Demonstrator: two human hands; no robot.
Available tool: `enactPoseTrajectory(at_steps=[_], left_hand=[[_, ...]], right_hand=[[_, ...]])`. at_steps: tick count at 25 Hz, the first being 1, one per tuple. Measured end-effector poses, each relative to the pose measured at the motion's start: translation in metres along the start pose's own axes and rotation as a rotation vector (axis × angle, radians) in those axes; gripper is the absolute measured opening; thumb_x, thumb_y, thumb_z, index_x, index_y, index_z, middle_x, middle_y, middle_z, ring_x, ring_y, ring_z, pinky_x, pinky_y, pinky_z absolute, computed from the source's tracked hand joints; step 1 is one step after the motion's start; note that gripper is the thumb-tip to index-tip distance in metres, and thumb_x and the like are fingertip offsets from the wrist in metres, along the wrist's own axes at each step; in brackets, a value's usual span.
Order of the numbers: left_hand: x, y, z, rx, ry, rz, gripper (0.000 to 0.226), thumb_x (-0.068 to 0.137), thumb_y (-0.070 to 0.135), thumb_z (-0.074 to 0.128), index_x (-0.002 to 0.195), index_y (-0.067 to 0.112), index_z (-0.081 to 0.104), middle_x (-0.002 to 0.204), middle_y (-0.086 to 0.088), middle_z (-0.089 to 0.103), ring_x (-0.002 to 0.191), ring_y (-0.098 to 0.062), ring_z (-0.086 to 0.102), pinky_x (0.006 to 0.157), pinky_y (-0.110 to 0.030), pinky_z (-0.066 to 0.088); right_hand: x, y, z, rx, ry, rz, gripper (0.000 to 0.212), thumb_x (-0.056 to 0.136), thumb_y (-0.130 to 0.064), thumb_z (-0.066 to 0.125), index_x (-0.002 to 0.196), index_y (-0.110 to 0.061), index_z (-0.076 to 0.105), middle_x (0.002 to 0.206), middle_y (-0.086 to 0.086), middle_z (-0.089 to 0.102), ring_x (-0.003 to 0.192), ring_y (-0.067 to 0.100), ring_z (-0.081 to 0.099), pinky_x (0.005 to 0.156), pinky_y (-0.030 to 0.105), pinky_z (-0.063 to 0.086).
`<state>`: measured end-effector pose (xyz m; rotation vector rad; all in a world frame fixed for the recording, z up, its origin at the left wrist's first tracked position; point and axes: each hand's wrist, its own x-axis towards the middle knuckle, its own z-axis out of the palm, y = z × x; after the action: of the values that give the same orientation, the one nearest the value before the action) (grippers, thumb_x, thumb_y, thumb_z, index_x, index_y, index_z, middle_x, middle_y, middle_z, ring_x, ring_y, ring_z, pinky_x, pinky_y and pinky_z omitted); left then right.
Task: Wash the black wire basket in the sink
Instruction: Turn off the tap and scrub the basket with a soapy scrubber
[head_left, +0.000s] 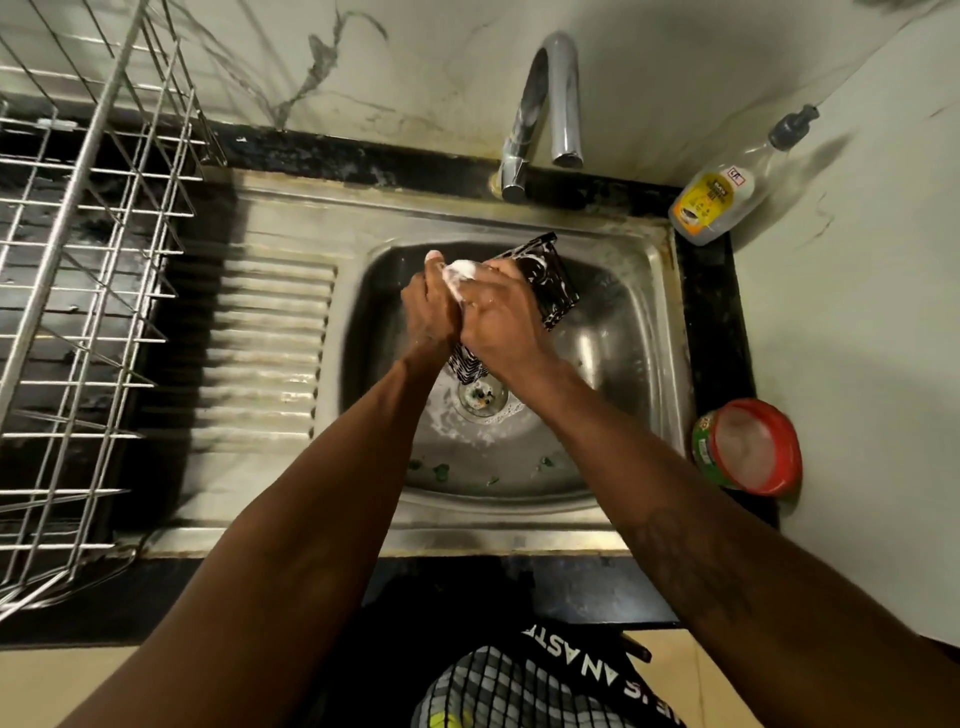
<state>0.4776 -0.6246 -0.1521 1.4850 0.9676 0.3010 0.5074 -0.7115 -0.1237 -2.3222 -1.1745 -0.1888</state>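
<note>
The black wire basket (549, 280) is held tilted over the steel sink (628, 332), streaked with white foam; its lower end (467, 366) shows above the drain. My right hand (498, 317) is shut on the basket's side. My left hand (431, 306) is pressed against it from the left, closed on a foamy white scrubber (460, 270). Both hands cover the basket's middle.
A chrome tap (550, 104) arches over the sink's back edge. A dish-soap bottle (727, 192) lies at the back right, a red-rimmed tub (753, 447) stands to the right. A steel dish rack (88, 291) fills the left counter beside the ribbed drainboard (270, 353). Green scraps lie in the sink.
</note>
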Motion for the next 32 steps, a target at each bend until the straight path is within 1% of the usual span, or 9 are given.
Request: enactPoseTrajectory(at_steps=[2, 5, 9, 14, 16, 20, 24, 30, 32], left_hand=[[0.001, -0.003, -0.002, -0.13, 0.026, -0.054, 0.034, 0.107, 0.036, 0.043, 0.088, 0.013, 0.058, 0.088, 0.003, 0.051, 0.084, -0.013, 0.052, 0.078, -0.023, 0.042], [0.0, -0.004, 0.002, -0.173, 0.017, -0.026, 0.041, 0.106, 0.031, 0.047, 0.067, 0.019, 0.051, 0.07, 0.006, 0.051, 0.064, -0.006, 0.048, 0.062, -0.027, 0.044], [0.01, -0.004, 0.003, -0.116, -0.001, 0.015, 0.041, 0.1, 0.036, 0.048, 0.074, 0.008, 0.062, 0.069, 0.001, 0.059, 0.063, -0.008, 0.052, 0.064, -0.031, 0.045], [0.004, 0.004, -0.002, 0.045, -0.01, 0.0, 0.04, 0.103, 0.037, 0.044, 0.102, 0.003, 0.064, 0.101, -0.01, 0.063, 0.091, -0.02, 0.055, 0.085, -0.033, 0.044], [0.009, 0.001, -0.001, 0.074, -0.033, 0.043, 0.045, 0.1, 0.041, 0.043, 0.092, 0.001, 0.064, 0.092, -0.009, 0.064, 0.083, -0.019, 0.054, 0.078, -0.034, 0.043], [0.011, 0.005, -0.006, 0.091, -0.014, 0.04, 0.036, 0.106, 0.032, 0.042, 0.095, 0.004, 0.061, 0.089, -0.002, 0.054, 0.082, -0.012, 0.047, 0.073, -0.026, 0.033], [0.014, 0.001, -0.004, 0.115, -0.014, 0.139, 0.046, 0.105, 0.027, 0.043, 0.062, 0.011, 0.051, 0.062, 0.002, 0.047, 0.051, 0.0, 0.042, 0.056, -0.03, 0.04], [0.016, -0.002, -0.004, 0.203, 0.008, 0.12, 0.042, 0.104, 0.033, 0.043, 0.076, 0.006, 0.058, 0.078, -0.008, 0.056, 0.075, -0.021, 0.052, 0.075, -0.036, 0.04], [0.017, -0.002, -0.005, 0.217, -0.003, 0.148, 0.043, 0.104, 0.034, 0.044, 0.076, 0.004, 0.059, 0.072, -0.004, 0.053, 0.074, -0.02, 0.05, 0.071, -0.035, 0.039]], right_hand=[[-0.002, -0.003, -0.01, 0.054, -0.017, -0.066, 0.027, 0.077, 0.011, 0.063, 0.095, -0.002, 0.078, 0.09, 0.011, 0.073, 0.08, 0.029, 0.06, 0.07, 0.03, 0.052], [-0.013, 0.013, -0.03, 0.113, 0.018, -0.099, 0.024, 0.071, 0.016, 0.062, 0.084, 0.002, 0.076, 0.082, 0.016, 0.07, 0.073, 0.032, 0.063, 0.067, 0.032, 0.054], [0.007, 0.004, -0.021, 0.081, 0.064, -0.03, 0.021, 0.066, 0.012, 0.068, 0.079, 0.0, 0.078, 0.076, 0.016, 0.071, 0.067, 0.032, 0.067, 0.063, 0.034, 0.06], [-0.043, 0.018, -0.03, 0.147, -0.057, -0.143, 0.026, 0.078, 0.012, 0.057, 0.091, 0.001, 0.077, 0.093, 0.016, 0.071, 0.084, 0.033, 0.064, 0.08, 0.034, 0.052], [-0.034, 0.018, -0.033, 0.062, -0.121, -0.223, 0.027, 0.082, 0.005, 0.053, 0.092, -0.002, 0.077, 0.09, 0.013, 0.07, 0.084, 0.033, 0.062, 0.08, 0.038, 0.049], [-0.024, 0.018, -0.027, 0.077, -0.093, -0.066, 0.035, 0.091, -0.012, 0.043, 0.095, -0.001, 0.076, 0.088, 0.015, 0.066, 0.081, 0.028, 0.058, 0.072, 0.039, 0.054], [-0.063, 0.026, -0.028, 0.121, -0.097, -0.07, 0.029, 0.086, 0.006, 0.053, 0.102, 0.0, 0.077, 0.099, 0.017, 0.07, 0.087, 0.031, 0.06, 0.08, 0.039, 0.055], [-0.068, 0.028, -0.026, 0.123, 0.007, -0.079, 0.026, 0.086, 0.009, 0.054, 0.1, 0.002, 0.076, 0.097, 0.016, 0.067, 0.087, 0.028, 0.062, 0.074, 0.042, 0.056], [-0.076, 0.033, -0.032, 0.242, 0.056, 0.12, 0.029, 0.089, 0.01, 0.053, 0.107, 0.003, 0.075, 0.106, 0.016, 0.064, 0.096, 0.017, 0.062, 0.08, 0.043, 0.057]])
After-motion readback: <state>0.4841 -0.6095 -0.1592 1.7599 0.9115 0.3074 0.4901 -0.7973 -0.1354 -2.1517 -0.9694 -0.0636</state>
